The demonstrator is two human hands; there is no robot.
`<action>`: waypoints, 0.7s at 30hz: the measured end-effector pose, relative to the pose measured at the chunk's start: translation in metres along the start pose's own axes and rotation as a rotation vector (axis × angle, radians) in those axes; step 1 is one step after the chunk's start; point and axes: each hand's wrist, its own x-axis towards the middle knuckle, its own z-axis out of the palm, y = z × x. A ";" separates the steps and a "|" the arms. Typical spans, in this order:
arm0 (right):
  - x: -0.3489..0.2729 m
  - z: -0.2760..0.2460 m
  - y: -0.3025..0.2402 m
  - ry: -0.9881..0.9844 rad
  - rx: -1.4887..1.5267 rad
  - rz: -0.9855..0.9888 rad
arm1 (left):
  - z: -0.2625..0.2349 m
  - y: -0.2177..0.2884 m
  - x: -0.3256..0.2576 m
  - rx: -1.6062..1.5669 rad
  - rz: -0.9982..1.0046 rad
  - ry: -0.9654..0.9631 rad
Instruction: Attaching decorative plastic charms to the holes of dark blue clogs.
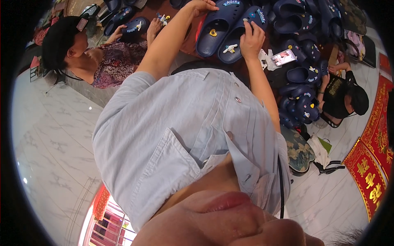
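head view looks down over a pale blue shirt (180,135) to a table heaped with navy clogs. the right hand (251,41) is closed around the heel end of one clog (240,35), fingers curled over its rim; a white charm (230,48) sits on its toe. the left hand (203,5) lies flat with fingers spread on the heel end of a second clog (217,28), which bears a yellow heart charm (212,32); it grips nothing. the two clogs lie touching, side by side. a phone (283,57) lies just right of the right hand. another person's hands (154,26) hold a clog at upper left.
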 end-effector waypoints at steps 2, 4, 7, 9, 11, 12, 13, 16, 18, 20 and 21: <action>0.001 0.000 0.000 0.008 -0.001 -0.006 | 0.003 0.001 -0.004 0.010 -0.024 0.024; -0.002 0.000 0.003 0.009 -0.015 0.009 | 0.016 0.008 -0.010 0.032 -0.058 0.036; -0.002 0.000 0.004 0.018 -0.034 0.015 | 0.021 0.008 -0.010 0.102 -0.089 0.120; 0.003 0.000 -0.002 0.025 -0.026 -0.012 | 0.000 -0.005 0.002 -0.013 0.006 0.025; 0.003 0.000 -0.002 0.005 -0.025 -0.008 | -0.008 -0.007 0.014 0.089 -0.027 0.058; 0.003 0.000 -0.002 0.005 -0.024 -0.009 | -0.009 -0.006 0.017 0.195 -0.062 0.087; 0.003 0.000 -0.002 0.006 -0.027 -0.011 | -0.011 -0.007 0.019 0.195 -0.061 0.090; 0.003 -0.001 -0.002 0.010 -0.028 -0.015 | -0.004 -0.018 0.025 0.146 -0.034 0.077; 0.003 -0.001 -0.002 0.013 -0.030 -0.011 | -0.001 -0.023 0.028 0.116 -0.020 0.064; 0.003 -0.001 -0.001 0.026 -0.031 -0.007 | -0.001 -0.029 0.031 0.091 -0.010 0.046; 0.004 -0.001 -0.002 0.026 -0.029 -0.008 | -0.005 -0.030 0.034 0.074 -0.001 0.043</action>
